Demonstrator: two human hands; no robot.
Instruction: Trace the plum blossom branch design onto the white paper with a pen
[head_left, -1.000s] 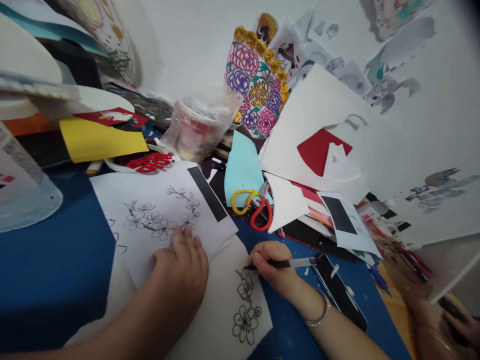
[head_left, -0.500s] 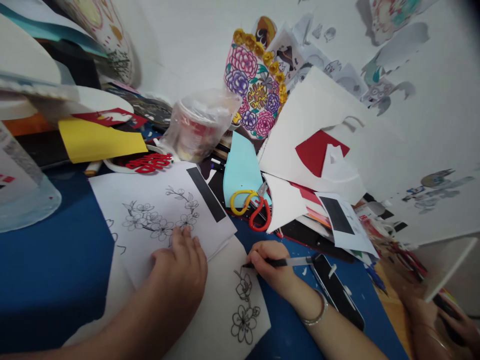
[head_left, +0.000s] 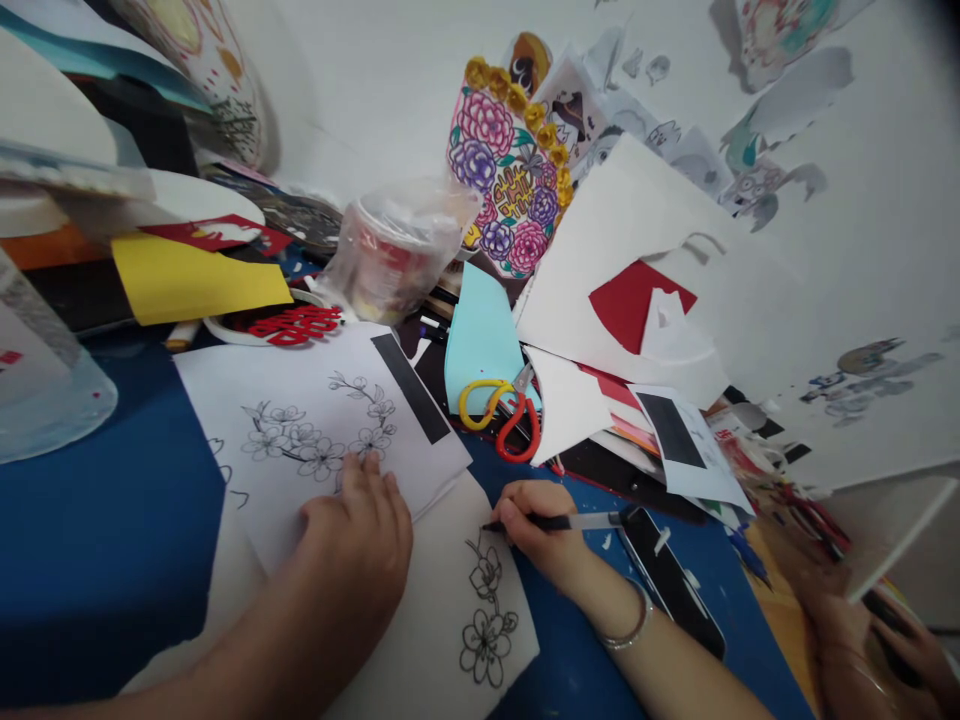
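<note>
My right hand (head_left: pixel 544 530) grips a black pen (head_left: pixel 577 521), its tip at the upper end of an inked blossom branch (head_left: pixel 486 610). That drawing is on a large white sheet (head_left: pixel 435 610). Flat on a printed page of blossoms (head_left: pixel 300 380), which overlaps the large sheet, rests my left hand (head_left: pixel 360 530) with its fingers stretched out. The left fingertips touch the lower edge of the printed flowers. A bracelet circles my right wrist.
Scissors (head_left: pixel 517 415) with yellow and red handles lie beyond the pages, by folded light-blue paper (head_left: pixel 484 340). A phone (head_left: pixel 671 580) is beside my right forearm. A bagged tub (head_left: pixel 390 255) and yellow paper (head_left: pixel 195 282) stand behind. Another person's hand (head_left: pixel 900 630) shows at far right.
The view has shifted very slightly. Both hands stay almost in place, and the pen tip has moved only a tiny bit near the branch's upper end.
</note>
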